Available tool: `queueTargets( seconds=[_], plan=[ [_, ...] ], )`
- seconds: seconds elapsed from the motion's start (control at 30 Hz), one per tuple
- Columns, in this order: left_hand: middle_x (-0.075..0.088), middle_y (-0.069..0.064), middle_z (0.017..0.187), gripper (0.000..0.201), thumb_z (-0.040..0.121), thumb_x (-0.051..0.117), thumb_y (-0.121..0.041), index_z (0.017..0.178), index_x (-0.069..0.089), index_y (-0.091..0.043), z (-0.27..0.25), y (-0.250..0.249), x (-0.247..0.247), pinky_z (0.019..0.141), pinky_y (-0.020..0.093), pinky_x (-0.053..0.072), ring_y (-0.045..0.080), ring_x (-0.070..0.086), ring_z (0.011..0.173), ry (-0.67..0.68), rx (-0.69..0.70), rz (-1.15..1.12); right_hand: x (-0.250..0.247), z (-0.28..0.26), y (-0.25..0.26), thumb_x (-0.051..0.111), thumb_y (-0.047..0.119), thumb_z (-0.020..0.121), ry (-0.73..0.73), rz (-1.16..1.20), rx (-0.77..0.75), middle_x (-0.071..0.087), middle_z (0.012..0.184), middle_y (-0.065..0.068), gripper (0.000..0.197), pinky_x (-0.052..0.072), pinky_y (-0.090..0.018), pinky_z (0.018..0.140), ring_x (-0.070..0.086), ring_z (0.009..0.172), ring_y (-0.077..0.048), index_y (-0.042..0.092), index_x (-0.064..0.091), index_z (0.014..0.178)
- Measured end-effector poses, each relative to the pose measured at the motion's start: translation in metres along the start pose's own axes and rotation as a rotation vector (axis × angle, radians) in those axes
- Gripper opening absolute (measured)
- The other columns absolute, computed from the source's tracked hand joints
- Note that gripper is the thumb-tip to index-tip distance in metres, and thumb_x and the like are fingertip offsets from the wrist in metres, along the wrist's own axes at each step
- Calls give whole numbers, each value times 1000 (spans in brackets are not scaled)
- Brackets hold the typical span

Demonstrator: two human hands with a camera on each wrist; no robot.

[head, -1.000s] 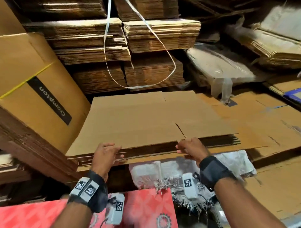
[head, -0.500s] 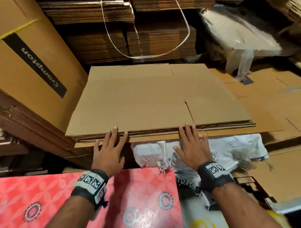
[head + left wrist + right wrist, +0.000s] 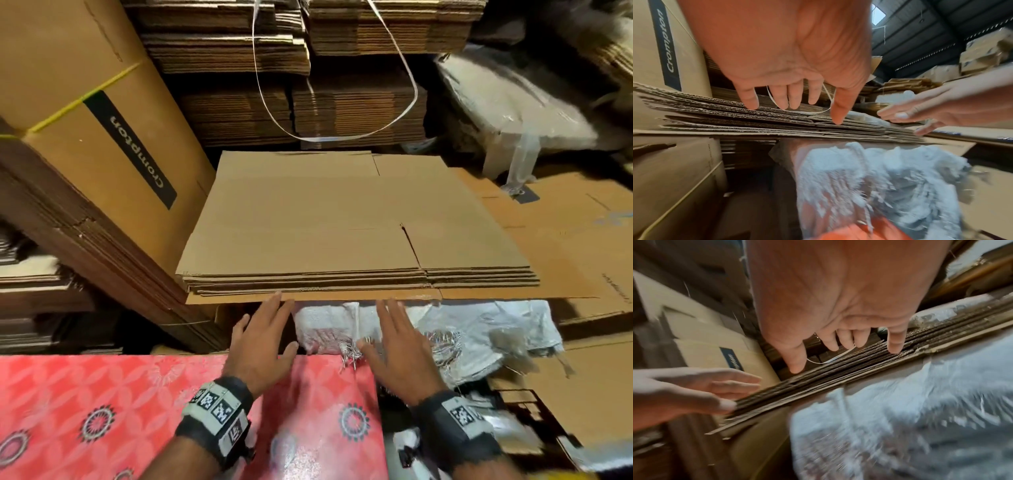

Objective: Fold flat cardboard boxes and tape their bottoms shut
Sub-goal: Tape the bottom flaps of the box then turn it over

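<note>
Bundled cardboard stacks [image 3: 308,72] fill the background; flat boxes [image 3: 342,219] lie piled, long axis left-right, near edge facing the person. Left hand [image 3: 262,342] and right hand [image 3: 400,346] reach it, fingers [image 3: 751,99] straight, spread, holding nothing

1. A white woven sack [image 3: 428,329], frayed at its near edge, lies under the near edge of the stack of flat cardboard boxes [image 3: 342,219]; what else bears the stack is hidden.
2. The stack's lowest sheet juts out past the ones above it at the front.
3. To the right, larger flat cardboard sheets [image 3: 575,236] lie spread at about the same level.
4. A red patterned surface [image 3: 102,411] sits nearest the person, its far edge meeting the sack.
</note>
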State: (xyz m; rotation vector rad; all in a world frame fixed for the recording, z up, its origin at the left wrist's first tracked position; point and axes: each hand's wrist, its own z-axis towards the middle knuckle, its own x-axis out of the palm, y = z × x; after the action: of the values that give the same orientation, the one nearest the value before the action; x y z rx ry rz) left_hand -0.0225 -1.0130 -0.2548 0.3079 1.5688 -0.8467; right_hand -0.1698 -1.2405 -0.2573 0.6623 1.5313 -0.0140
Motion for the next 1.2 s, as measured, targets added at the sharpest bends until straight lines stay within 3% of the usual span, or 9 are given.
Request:
queueTargets(
  seconds=[0.1, 0.2, 0.3, 0.37, 0.53, 0.8, 0.9, 1.0, 1.2],
  plan=[
    [16, -9, 168, 77, 88, 44, -51, 160, 23, -32, -48, -6, 9, 122, 47, 19, 10, 13, 155, -19, 31, -85, 17, -52, 23, 32, 67, 100, 9, 168, -15, -16, 169, 12, 80, 11, -51, 124, -12, 155, -6, 32, -2, 163],
    [31, -5, 163, 72, 90, 40, -52, 157, 36, -27, -102, -10, 14, 116, 47, 29, 11, 25, 151, -42, 57, -117, 35, -101, 42, 14, 79, 90, -13, 251, -50, -10, 169, 13, 87, 12, -43, 127, -10, 155, -2, 33, 4, 164],
    [43, -5, 157, 67, 90, 43, -49, 154, 41, -28, -154, -10, 14, 113, 46, 34, 14, 38, 146, -65, 56, -170, 48, -141, 60, 18, 68, 92, -52, 310, -78, 3, 168, 13, 82, 16, -36, 126, 0, 156, -4, 27, 19, 163],
    [47, -6, 154, 65, 92, 44, -51, 152, 43, -29, -190, -6, 13, 109, 40, 34, 14, 43, 143, -83, 24, -178, 56, -161, 72, 23, 63, 94, -51, 328, -111, 12, 168, 9, 77, 18, -37, 126, 7, 156, -7, 24, 26, 161],
    [52, -7, 150, 61, 94, 47, -53, 149, 47, -28, -278, 18, 1, 113, 40, 38, 13, 47, 138, -99, -127, -210, 81, -191, 115, 22, 64, 93, 56, 332, -171, 19, 168, 5, 76, 24, -46, 123, 14, 155, -10, 26, 35, 157],
    [63, -4, 138, 57, 90, 51, -49, 141, 56, -23, -390, 76, -43, 106, 35, 44, 19, 60, 124, -216, -276, -183, 110, -249, 227, 25, 58, 98, 190, 285, -383, 14, 169, 11, 64, 22, -40, 122, 11, 155, -7, 32, 37, 155],
    [62, -7, 139, 57, 90, 50, -52, 140, 56, -25, -433, 107, -63, 104, 45, 48, 18, 59, 126, -302, -351, -199, 125, -271, 274, 17, 66, 90, 232, 237, -459, 13, 169, 11, 75, 23, -43, 123, 12, 155, -9, 33, 37, 154],
    [59, -8, 141, 57, 90, 50, -51, 141, 55, -27, -493, 144, -78, 106, 47, 46, 16, 56, 129, -375, -422, -218, 141, -298, 334, 28, 57, 95, 247, 199, -555, 16, 169, 9, 65, 23, -43, 122, 13, 156, -12, 31, 39, 153],
    [63, -6, 135, 58, 87, 49, -52, 137, 59, -25, -642, 227, -114, 103, 46, 49, 17, 59, 124, -487, -604, -276, 199, -370, 468, 27, 59, 94, 306, 144, -694, 21, 168, 5, 67, 22, -46, 123, 15, 155, -13, 29, 41, 153]
  ],
)
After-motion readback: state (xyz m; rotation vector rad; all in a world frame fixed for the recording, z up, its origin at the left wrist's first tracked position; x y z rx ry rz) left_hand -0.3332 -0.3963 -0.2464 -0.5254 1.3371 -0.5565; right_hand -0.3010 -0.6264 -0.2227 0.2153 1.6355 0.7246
